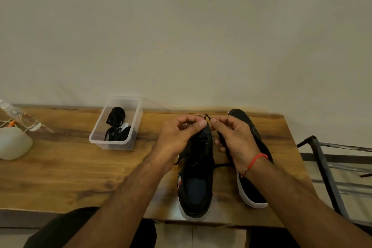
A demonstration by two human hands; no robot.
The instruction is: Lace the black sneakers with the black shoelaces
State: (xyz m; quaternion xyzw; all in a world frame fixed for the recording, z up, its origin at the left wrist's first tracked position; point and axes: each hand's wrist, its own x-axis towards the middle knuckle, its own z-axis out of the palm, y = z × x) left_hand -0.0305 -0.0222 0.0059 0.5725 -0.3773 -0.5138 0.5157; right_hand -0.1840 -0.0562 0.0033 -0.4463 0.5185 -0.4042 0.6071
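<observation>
A black lace point(207, 117) is pinched at its ends by both hands, left point(177, 137) and right point(231, 137), above the near sneaker point(196, 179) on the bench point(60, 167). The second sneaker point(251, 187) lies at 3 o'clock, a tub point(112, 143) of laces at 10.

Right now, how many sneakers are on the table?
2. One sneaker lies at the table's near edge under both hands; the other sneaker lies just right of it, partly behind the right wrist. None shows elsewhere.
</observation>
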